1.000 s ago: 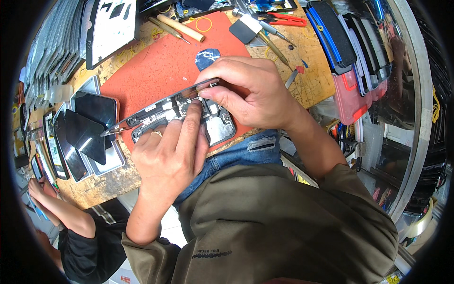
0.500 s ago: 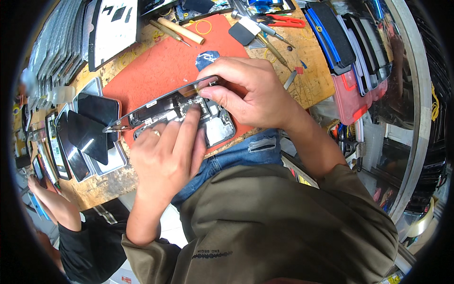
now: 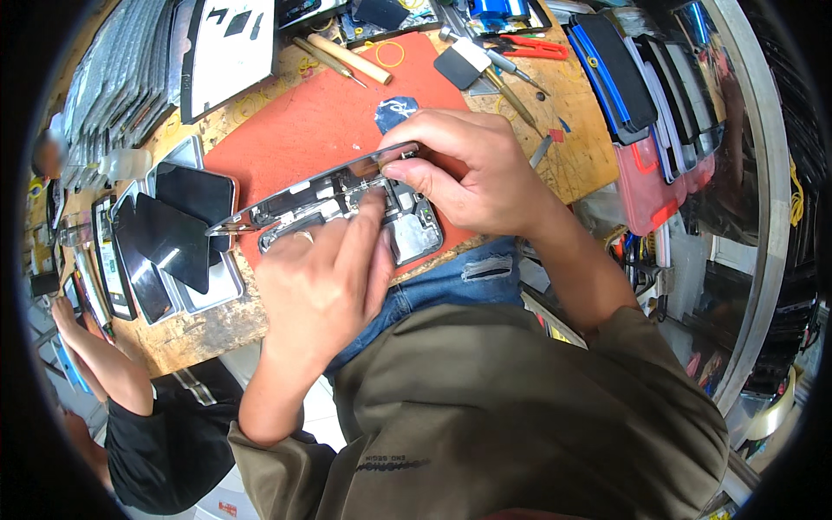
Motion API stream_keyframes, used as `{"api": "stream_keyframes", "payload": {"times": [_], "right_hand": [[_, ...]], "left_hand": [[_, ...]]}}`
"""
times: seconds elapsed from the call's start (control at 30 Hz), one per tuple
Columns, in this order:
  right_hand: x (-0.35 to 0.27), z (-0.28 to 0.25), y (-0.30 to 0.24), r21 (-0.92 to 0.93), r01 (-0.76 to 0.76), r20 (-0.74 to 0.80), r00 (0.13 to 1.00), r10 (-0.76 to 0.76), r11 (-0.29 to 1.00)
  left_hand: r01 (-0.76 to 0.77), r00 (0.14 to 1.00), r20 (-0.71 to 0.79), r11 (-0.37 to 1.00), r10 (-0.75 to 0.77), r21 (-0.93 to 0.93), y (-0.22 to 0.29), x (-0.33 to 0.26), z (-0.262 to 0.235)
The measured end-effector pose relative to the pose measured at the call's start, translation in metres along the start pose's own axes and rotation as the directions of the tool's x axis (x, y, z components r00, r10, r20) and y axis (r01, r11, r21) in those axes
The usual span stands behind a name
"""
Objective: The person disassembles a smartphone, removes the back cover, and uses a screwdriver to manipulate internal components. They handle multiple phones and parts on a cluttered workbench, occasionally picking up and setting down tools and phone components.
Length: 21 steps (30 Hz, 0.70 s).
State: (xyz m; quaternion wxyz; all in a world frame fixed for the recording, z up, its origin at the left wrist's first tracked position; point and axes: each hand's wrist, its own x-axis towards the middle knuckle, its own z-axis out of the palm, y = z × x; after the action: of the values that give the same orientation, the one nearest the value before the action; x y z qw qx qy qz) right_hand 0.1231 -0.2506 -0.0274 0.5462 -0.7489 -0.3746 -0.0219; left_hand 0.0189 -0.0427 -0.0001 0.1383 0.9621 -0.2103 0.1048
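Black along the edges of the opened smartphone (image 3: 333, 185), with bright silver-grey on its inner plate (image 3: 415, 237). Orange-red on the work mat (image 3: 286, 139), tan with darker blotches across the wooden surface (image 3: 576, 104). Glossy black with pale reflections on the loose phone screens (image 3: 184, 251). Dark blue with white on the small wrapper (image 3: 395, 114), yellow on the rubber band (image 3: 404, 55), pale beige on the wooden stick (image 3: 351, 59), red on the hand tool (image 3: 530, 48). White with black patches on the flat sheet (image 3: 227, 56). Black and vivid blue on the stacked cases (image 3: 611, 82), translucent pink on the plastic box (image 3: 641, 186). Olive-brown with dark print on the shirt (image 3: 520, 390), blue with a whitish frayed patch on the jeans (image 3: 425, 295).
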Motion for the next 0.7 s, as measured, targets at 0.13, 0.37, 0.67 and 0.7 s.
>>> {"api": "stream_keyframes", "payload": {"times": [0.13,0.37,0.67,0.7], "right_hand": [[-0.002,0.002,0.000,0.028,-0.018,-0.014,1.000,0.018,0.999],[0.000,0.004,0.005,0.055,0.102,-0.005,0.995,-0.101,0.993],[-0.003,-0.003,0.005,0.033,0.207,0.065,0.976,-0.208,0.978],[-0.003,-0.004,0.003,0.029,0.225,0.076,0.971,-0.226,0.974]], "left_hand": [[0.005,0.980,-0.198,0.998,-0.016,-0.058,0.001,-0.018,0.001],[0.161,0.983,-0.092,0.986,-0.157,0.045,0.001,-0.028,-0.001],[0.187,0.982,-0.022,0.967,-0.186,0.174,0.014,-0.022,-0.005],[0.183,0.983,-0.006,0.966,-0.185,0.181,0.015,-0.022,-0.007]]}}
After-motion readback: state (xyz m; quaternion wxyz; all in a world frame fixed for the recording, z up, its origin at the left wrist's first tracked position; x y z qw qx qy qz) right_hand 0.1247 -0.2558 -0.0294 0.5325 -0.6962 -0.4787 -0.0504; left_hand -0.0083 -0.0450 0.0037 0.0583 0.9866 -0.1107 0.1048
